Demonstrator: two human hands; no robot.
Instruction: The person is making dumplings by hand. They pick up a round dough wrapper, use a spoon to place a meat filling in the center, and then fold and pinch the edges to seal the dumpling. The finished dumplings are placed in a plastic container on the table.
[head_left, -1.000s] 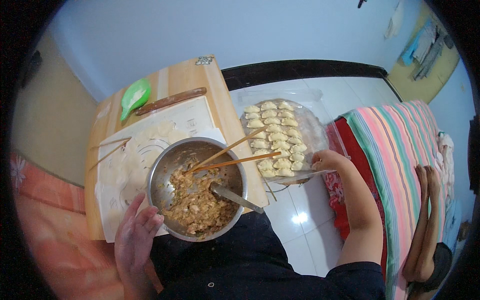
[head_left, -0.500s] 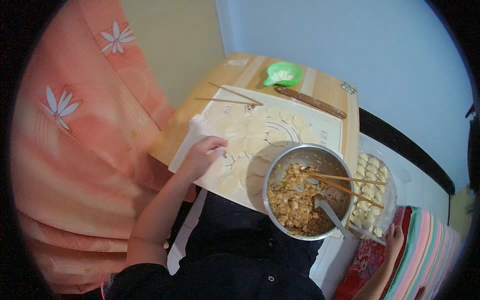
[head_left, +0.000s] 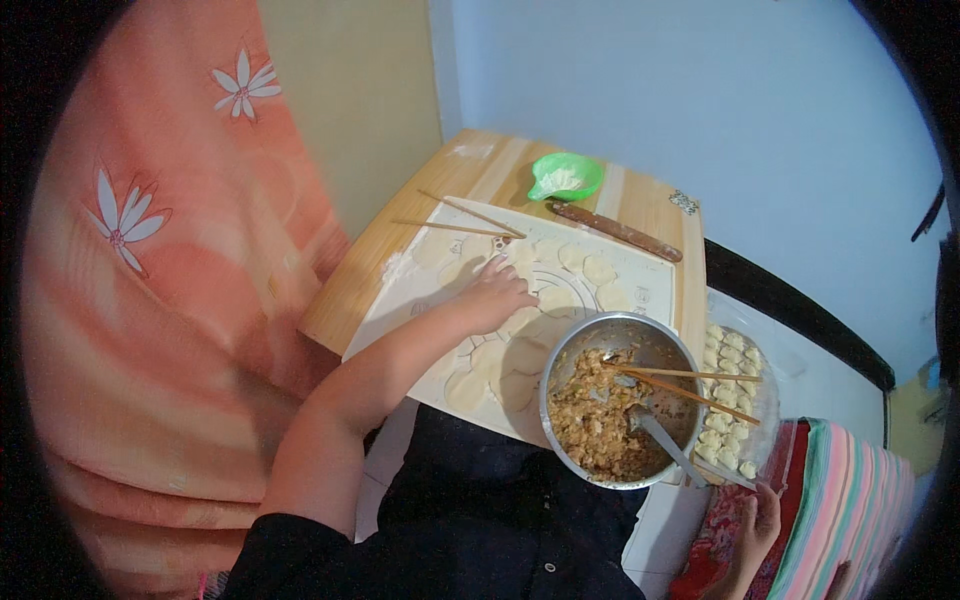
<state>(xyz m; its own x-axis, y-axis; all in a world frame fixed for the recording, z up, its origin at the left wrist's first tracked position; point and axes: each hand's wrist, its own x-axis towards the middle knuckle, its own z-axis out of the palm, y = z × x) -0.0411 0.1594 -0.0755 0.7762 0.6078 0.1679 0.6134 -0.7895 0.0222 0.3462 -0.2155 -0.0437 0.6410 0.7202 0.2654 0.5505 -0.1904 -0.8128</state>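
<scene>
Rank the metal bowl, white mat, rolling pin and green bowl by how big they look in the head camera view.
Largest to smallest:
1. White mat, partly covered
2. Metal bowl
3. Green bowl and rolling pin, unranked: the pin is longer but much thinner.

The bare left arm (head_left: 390, 370) bends at the elbow, its forearm slanting forward and inward across the front of the body. The bare left hand (head_left: 497, 298) is palm down, fingers slanting ahead and to the right. The bare right hand (head_left: 760, 525) sits low and well apart, fingers pointing upward, wrist near the lower edge.
</scene>
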